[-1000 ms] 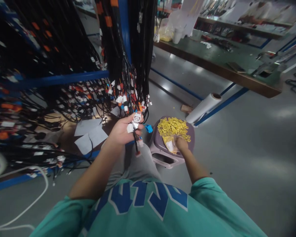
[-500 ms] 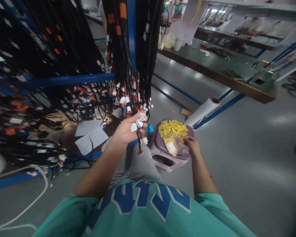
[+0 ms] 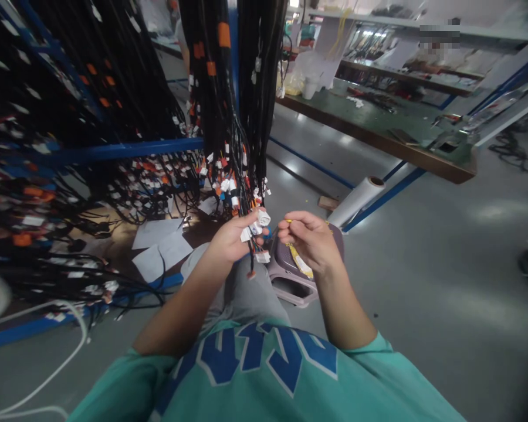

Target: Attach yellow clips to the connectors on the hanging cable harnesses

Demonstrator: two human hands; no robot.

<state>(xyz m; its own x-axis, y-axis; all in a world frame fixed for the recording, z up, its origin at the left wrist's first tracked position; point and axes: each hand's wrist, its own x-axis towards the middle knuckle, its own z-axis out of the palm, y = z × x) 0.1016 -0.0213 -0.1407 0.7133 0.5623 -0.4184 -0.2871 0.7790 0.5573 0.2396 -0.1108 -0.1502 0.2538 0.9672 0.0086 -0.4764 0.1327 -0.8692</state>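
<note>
My left hand [image 3: 236,235] is closed around a few white wire connectors [image 3: 263,219] at the lower end of a black wire harness [image 3: 242,111]. One broad white connector faces up by my thumb, and a blue connector [image 3: 266,232] sits just beyond my fingertips. My right hand [image 3: 310,237] is closed in a pinch on a small yellow clip [image 3: 289,221], a short way right of the connectors and apart from them. Below it stands a purple-grey stool [image 3: 281,271] with a yellow plastic bag [image 3: 301,264] on its seat; my right hand hides most of the yellow pieces.
Many black harnesses with white and orange connectors hang from a blue rack [image 3: 127,146] at left. A green-topped workbench [image 3: 378,117] stands at right, with a roll of clear film [image 3: 361,199] leaning under it. White paper sheets [image 3: 162,249] lie on the rack's lower shelf.
My right hand has come up and left from the pile on the stool, with a small yellow clip between its fingertips. My left hand keeps hold of the connectors, shifted slightly right.
</note>
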